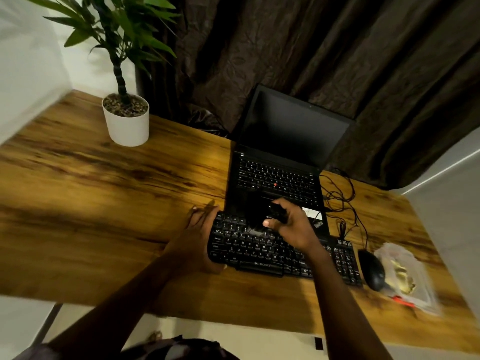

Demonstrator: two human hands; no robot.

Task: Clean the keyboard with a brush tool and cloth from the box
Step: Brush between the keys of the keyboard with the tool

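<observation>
A black keyboard [262, 253] lies on the wooden desk [104, 203] in front of an open laptop. My left hand [197, 237] holds the keyboard's left end, fingers along its far corner. My right hand [291, 224] hovers over the upper middle keys and grips a black brush tool [275, 211]. The brush end is blurred, low over the top rows of keys. A clear box [405, 276] with yellowish contents sits at the desk's right edge.
The black laptop [283, 162] stands open just behind the keyboard. A black mouse [371, 271] lies between keyboard and box, with tangled cables [340, 201] behind it. A potted plant [127, 118] stands at the back left. Dark curtains hang behind the desk.
</observation>
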